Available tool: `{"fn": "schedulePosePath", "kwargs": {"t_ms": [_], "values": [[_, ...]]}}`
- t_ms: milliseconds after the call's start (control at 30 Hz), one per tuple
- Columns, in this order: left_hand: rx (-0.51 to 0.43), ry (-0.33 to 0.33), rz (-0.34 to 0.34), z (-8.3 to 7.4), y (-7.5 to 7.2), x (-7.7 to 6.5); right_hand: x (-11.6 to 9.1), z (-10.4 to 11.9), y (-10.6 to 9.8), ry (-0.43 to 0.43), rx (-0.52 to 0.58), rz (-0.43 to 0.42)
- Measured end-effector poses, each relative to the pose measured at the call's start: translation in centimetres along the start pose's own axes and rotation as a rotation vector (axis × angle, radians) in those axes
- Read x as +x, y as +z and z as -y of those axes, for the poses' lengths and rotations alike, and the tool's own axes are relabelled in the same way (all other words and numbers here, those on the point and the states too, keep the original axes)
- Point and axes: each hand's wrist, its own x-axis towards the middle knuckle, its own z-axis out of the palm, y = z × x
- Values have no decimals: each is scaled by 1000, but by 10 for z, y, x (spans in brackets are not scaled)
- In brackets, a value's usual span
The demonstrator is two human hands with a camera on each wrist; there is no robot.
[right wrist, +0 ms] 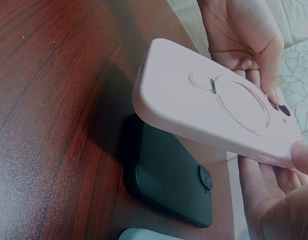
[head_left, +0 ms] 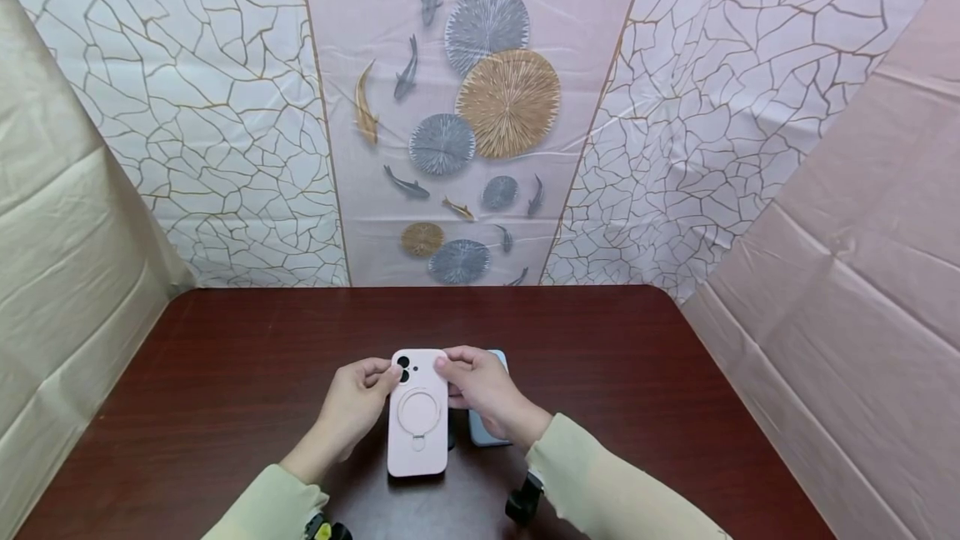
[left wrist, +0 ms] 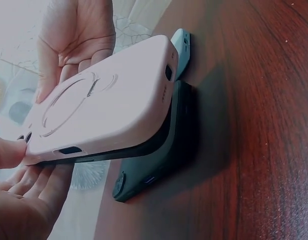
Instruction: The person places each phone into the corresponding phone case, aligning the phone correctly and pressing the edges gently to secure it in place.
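Note:
A pale pink phone case (head_left: 417, 448) with a round ring stand and camera openings is held above the table by both hands, tilted in the wrist views. My left hand (head_left: 350, 404) pinches its upper left edge, thumb beside the camera openings, fingers underneath. My right hand (head_left: 487, 390) pinches the upper right corner, thumb on the back face. A dark rim (left wrist: 161, 135) shows along the case's underside; whether it is a phone or lining I cannot tell. Below lies a black phone or phone case (right wrist: 168, 175) on the table, mostly hidden in the head view.
A light blue phone or case (head_left: 487, 440) lies on the dark red-brown wooden table (head_left: 247, 382), partly behind the right hand. Patterned cloth (head_left: 450, 190) hangs at the table's back edge, with plain cloth along both sides.

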Motion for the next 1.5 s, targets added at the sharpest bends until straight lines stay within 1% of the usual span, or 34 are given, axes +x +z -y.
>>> {"fn": "schedulePosePath", "kwargs": {"t_ms": [233, 533, 800, 900, 1067, 1233, 1367, 1500], "values": [[-112, -28, 25, 5, -2, 1, -1, 3, 1, 8, -24, 13], [-273, -73, 80, 3, -4, 1, -2, 7, 0, 6, -13, 31], [-396, -124, 152, 6, -8, 3, -1, 6, 1, 25, -12, 38], [-434, -126, 178, 6, -10, 3, -1, 6, 2, 22, -13, 42], [-414, -117, 208, 4, -13, 2, -1, 5, 4, 27, -28, 34], [-381, -114, 253, 4, -13, 3, 0, 5, 4, 27, -43, 13], [-366, -98, 291, 4, -13, 3, 0, 7, 4, 8, -26, 8], [-312, -104, 330, 6, -12, 3, 1, 8, 2, -9, 2, -4]]}}
